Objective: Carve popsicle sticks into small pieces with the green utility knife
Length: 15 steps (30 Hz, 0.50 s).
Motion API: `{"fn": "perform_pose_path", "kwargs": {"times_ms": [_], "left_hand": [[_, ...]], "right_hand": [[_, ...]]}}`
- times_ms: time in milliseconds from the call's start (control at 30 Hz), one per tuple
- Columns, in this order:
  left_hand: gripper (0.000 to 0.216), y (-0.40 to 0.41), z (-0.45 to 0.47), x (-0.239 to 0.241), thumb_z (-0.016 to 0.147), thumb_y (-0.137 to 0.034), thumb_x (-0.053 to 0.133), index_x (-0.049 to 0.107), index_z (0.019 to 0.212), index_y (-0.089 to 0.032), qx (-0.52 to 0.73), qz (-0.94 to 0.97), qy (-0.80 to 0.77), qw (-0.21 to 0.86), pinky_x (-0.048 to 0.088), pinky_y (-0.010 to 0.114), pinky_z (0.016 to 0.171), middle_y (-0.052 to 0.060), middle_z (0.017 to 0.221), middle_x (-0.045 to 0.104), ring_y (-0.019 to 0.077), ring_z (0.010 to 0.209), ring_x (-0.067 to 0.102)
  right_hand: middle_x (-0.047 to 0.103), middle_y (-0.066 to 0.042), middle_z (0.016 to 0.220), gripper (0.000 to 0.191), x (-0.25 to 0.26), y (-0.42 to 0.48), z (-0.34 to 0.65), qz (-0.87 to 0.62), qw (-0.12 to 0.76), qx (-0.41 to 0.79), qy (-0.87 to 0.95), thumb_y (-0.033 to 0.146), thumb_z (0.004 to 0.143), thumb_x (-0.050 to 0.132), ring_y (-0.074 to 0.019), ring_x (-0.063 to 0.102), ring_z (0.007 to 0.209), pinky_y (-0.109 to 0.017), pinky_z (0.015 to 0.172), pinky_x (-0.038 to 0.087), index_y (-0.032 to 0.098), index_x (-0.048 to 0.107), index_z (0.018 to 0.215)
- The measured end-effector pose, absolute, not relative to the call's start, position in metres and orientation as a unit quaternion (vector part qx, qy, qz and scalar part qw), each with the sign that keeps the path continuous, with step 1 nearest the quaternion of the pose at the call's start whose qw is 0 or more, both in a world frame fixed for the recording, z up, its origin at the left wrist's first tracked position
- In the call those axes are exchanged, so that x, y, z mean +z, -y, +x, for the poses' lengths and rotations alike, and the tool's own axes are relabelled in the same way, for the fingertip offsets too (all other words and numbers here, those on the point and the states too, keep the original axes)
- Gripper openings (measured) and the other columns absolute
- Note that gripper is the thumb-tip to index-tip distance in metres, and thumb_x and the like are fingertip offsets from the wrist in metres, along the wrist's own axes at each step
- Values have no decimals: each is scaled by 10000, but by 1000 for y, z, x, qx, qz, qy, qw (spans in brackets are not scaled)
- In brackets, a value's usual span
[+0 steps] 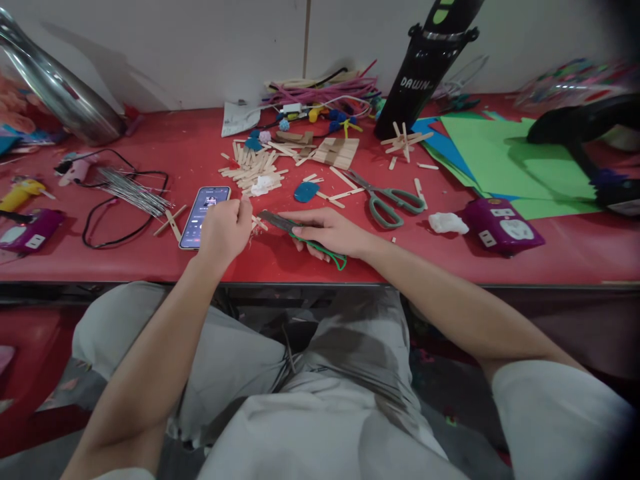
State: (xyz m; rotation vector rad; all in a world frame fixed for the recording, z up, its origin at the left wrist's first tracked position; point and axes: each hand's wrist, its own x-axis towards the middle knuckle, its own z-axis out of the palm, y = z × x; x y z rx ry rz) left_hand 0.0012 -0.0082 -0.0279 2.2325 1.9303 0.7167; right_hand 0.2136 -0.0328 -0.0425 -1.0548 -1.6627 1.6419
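My left hand [227, 228] is closed above the table, overlapping the right edge of a lit phone [204, 220]. A pale wooden craft stick [260, 224] pokes out by its fingertips, mostly hidden by the hand. My right hand [327, 232] is wrapped around a dark, flat, blade-like tool [279, 221] with green edging and a green loop at its rear. The tool's tip points left, at the stick. Small shavings lie below. Just beyond both hands is a pile of craft sticks [253, 165], with a blue oval piece [306, 192] nearby.
Grey-handled scissors [387, 203] lie right of my hands. Further right are a white crumpled lump [449, 223], a purple socket box [505, 227] and green paper sheets [520, 160]. A black bottle [420, 80] stands behind. Thin metal wires [134, 192] lie at left.
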Motion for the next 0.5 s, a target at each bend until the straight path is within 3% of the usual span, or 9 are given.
{"fn": "perform_pose_path", "kwargs": {"times_ms": [500], "left_hand": [[490, 8, 2, -29, 974, -294, 402, 230, 523, -210, 247, 737, -628, 47, 162, 348, 594, -29, 528, 261, 111, 519, 203]], "right_hand": [[608, 41, 675, 529, -46, 32, 215, -371, 291, 625, 622, 100, 947, 463, -40, 479, 391, -157, 365, 433, 151, 460, 1474]]}}
